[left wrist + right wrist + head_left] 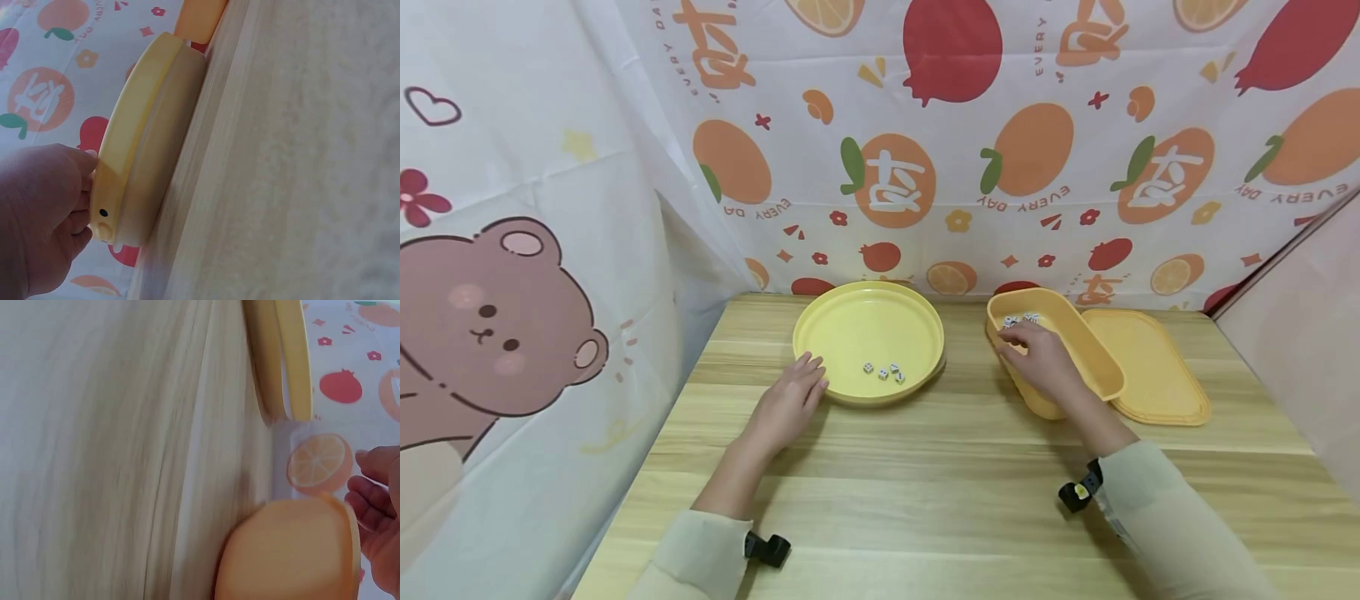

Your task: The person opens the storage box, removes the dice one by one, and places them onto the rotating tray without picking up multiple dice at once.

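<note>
My left hand [787,406] rests its fingers on the near left rim of a round yellow tray [842,333]. In the left wrist view, that hand [47,212] touches the tray's side [134,150]. Several small white dice [883,373] lie on the tray's near right part. Over an orange box [1078,337] is my right hand [1041,358], its fingers loosely bent. More white dice [1031,317] lie at the box's far end, partly covered by this hand. In the right wrist view, a gap shows between thumb and fingers of the hand [378,506], with nothing visible there.
An orange lid [1157,367] lies flat on the wooden table [910,500], right of the box. Behind the table hangs a fruit-print cloth [820,167]. Another cloth with a bear [490,325] hangs at the left.
</note>
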A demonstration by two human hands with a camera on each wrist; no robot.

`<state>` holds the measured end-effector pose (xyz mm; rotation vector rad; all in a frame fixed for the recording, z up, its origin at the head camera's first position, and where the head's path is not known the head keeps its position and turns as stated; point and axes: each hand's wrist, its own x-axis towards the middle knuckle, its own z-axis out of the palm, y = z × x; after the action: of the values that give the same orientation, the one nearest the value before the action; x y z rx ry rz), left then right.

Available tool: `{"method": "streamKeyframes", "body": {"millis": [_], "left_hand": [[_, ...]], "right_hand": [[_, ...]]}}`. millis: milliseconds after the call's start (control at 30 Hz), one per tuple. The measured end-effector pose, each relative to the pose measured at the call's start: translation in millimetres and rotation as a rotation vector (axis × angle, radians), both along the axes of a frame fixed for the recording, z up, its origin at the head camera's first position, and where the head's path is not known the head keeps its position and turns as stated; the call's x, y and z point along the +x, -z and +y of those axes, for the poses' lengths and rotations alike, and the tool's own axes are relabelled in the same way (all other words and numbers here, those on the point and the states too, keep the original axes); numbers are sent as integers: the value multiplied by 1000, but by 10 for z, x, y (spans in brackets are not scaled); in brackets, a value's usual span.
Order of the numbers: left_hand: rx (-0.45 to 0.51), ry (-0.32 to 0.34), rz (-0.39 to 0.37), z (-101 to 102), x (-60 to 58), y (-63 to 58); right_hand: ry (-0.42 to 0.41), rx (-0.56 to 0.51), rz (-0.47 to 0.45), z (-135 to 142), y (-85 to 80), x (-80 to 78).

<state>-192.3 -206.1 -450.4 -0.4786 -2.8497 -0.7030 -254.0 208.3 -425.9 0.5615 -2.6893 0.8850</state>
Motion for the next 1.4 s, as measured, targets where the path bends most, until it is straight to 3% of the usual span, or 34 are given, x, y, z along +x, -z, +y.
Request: {"method": "streamKeyframes", "body": {"millis": [167,333,533,833,1100,1400], "left_hand": [[-11,9,-4,16,-5,5],[-17,-6,-15,11,-2,-5],[-17,-5,-18,-8,15,-8],[-41,16,-32,0,26,-44],[-49,50,-14,34,-28,-93],[-97,47,-41,93,-125,-32]], "right_hand": [[94,78,-68,334,3,2],[183,263,-286,630,11,-20],[136,426,-394,735,76,-77],[119,407,-487,645,110,-93],[83,387,-474,514,134,-61],[57,398,-492,361,130,-42]]}}
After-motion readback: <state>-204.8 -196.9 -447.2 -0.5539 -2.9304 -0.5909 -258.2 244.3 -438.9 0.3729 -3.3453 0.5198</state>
